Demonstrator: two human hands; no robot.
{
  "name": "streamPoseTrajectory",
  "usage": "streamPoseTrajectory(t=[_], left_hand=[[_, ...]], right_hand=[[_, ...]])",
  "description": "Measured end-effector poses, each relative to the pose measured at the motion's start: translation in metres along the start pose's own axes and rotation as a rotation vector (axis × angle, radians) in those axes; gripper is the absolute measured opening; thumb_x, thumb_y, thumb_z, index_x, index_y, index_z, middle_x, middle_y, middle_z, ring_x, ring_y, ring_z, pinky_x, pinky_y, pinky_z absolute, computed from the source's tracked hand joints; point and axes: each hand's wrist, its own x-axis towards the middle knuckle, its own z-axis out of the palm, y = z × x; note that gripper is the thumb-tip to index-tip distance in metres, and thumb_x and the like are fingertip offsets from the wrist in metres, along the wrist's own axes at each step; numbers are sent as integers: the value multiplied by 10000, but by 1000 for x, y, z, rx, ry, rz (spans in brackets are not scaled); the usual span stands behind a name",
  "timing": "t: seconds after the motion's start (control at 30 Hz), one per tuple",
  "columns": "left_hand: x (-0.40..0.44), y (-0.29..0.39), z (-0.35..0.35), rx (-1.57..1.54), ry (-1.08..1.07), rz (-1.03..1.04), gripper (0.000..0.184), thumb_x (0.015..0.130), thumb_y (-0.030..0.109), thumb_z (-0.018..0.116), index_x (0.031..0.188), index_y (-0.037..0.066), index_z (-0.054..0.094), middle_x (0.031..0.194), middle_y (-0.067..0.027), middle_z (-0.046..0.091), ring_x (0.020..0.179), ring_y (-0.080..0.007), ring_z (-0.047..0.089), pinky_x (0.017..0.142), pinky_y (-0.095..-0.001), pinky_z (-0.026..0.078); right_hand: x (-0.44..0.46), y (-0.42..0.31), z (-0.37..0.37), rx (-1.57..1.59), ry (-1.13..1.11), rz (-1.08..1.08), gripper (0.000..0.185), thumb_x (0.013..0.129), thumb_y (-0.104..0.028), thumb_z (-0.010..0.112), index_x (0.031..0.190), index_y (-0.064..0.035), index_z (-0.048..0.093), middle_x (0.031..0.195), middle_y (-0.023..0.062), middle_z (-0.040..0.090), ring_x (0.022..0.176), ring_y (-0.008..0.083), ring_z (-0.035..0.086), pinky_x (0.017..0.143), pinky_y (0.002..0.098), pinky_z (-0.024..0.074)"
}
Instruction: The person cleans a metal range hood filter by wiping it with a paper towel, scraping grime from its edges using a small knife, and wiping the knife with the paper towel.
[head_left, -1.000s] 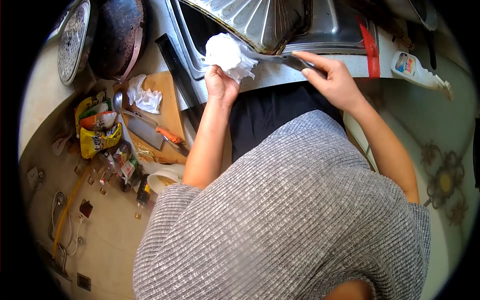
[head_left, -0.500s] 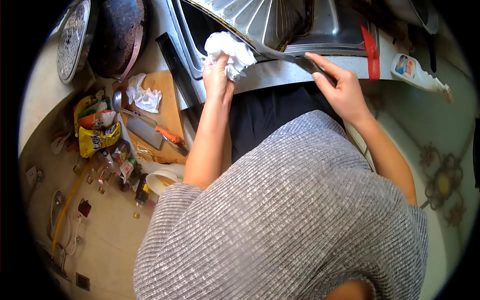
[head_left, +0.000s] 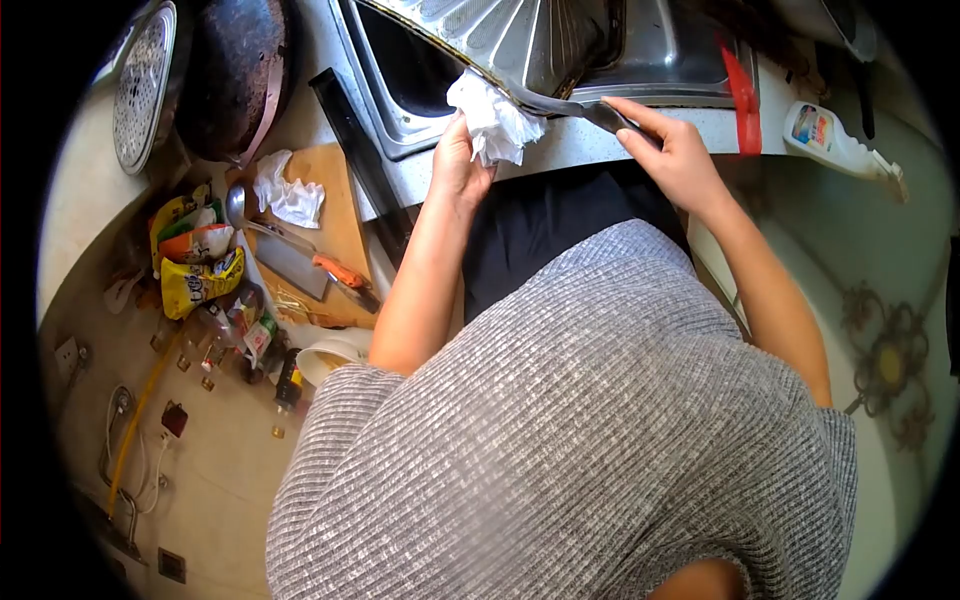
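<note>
Crumpled white tissue [head_left: 495,120] is gripped in my left hand [head_left: 462,170], over the counter's front edge beside the sink. My right hand [head_left: 672,155] holds the dark handle of a metal utensil [head_left: 560,106], with thumb and index finger along it. The utensil points left, and its far end meets the tissue, which partly hides it. Just behind them a grimy ridged metal panel [head_left: 530,45] lies tilted over the sink [head_left: 400,125].
A cutting board [head_left: 345,215] at left bears a cleaver [head_left: 290,265], a ladle and another tissue [head_left: 290,188]. Behind it stand a dark pan [head_left: 235,75] and a perforated lid [head_left: 147,90]. A spray bottle [head_left: 835,140] lies right of a red strip [head_left: 742,105].
My left hand has moved right with the tissue, bringing it further along the utensil. My right hand has shifted slightly left and up since half a second ago.
</note>
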Motion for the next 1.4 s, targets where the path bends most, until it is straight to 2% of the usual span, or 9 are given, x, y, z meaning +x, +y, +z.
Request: streamPoseTrajectory(t=[0.27, 0.53, 0.6, 0.73, 0.87, 0.93, 1.13, 1.23, 1.4], left_hand=[[0, 4, 0, -41, -36, -4, 307, 922, 166, 470, 1182, 12, 524, 1094, -100, 632, 1005, -230, 620, 897, -399, 497], [-10, 10, -6, -166, -30, 36, 323, 921, 150, 458, 1214, 19, 497, 1122, -99, 615, 1014, -238, 614, 897, -397, 496], [-12, 8, -6, -38, -28, 100, 289, 894, 94, 499, 1172, 16, 517, 1080, -98, 619, 983, -236, 623, 868, -387, 514], [-9, 0, -9, 196, 120, 236, 231, 855, 4, 555, 1085, 29, 560, 1010, -81, 628, 921, -214, 636, 800, -353, 536], [-11, 10, -3, 61, 286, 359, 200, 831, -12, 578, 1027, 13, 601, 960, -71, 640, 892, -201, 629, 790, -336, 518], [-9, 23, -20, 142, 277, 315, 342, 852, -34, 463, 1184, 23, 522, 1099, -115, 606, 980, -240, 617, 853, -378, 518], [-41, 56, -6, -137, -362, -53, 405, 935, 168, 410, 1278, -45, 447, 1205, -170, 576, 1094, -287, 579, 957, -438, 458], [-37, 45, 6, 109, -26, 6, 364, 892, 91, 486, 1238, -23, 490, 1165, -146, 598, 1048, -264, 601, 914, -406, 483], [-27, 27, 2, 268, 46, 139, 340, 872, 8, 459, 1206, 15, 518, 1098, -103, 622, 962, -217, 622, 844, -354, 509]], right_hand=[[19, -8, -22, 448, -270, 403, 380, 884, -104, 548, 1262, -84, 577, 650, -51, 472, 540, 26, 387, 489, 179, 320], [11, -14, 4, 198, -228, 141, 382, 882, -66, 542, 1263, -51, 563, 741, -23, 532, 623, 10, 411, 568, 170, 348], [8, -16, 15, 3, -64, -87, 354, 840, -132, 560, 1180, -43, 598, 970, 161, 677, 757, 195, 657, 683, 315, 488], [0, -34, 24, -125, -54, -72, 351, 826, -162, 557, 1160, -71, 617, 774, 193, 637, 589, 253, 622, 604, 330, 483], [-4, -60, 9, -102, -164, 157, 359, 834, -158, 555, 1176, -64, 608, 809, 193, 652, 642, 205, 644, 643, 308, 486], [-13, -59, 1, -14, -121, 135, 363, 840, -147, 558, 1188, -54, 599, 889, 178, 671, 724, 173, 647, 691, 293, 487], [-20, -49, -6, 31, -49, 129, 358, 856, -126, 565, 1200, -32, 587, 1011, 131, 683, 801, 119, 608, 758, 253, 473], [-20, -60, 1, 110, -61, 197, 361, 855, -127, 571, 1204, -35, 586, 978, 113, 685, 730, 76, 555, 715, 238, 467], [-21, -62, 8, 112, -46, 138, 365, 846, -128, 579, 1201, -40, 589, 908, 125, 682, 664, 76, 533, 662, 238, 460]])
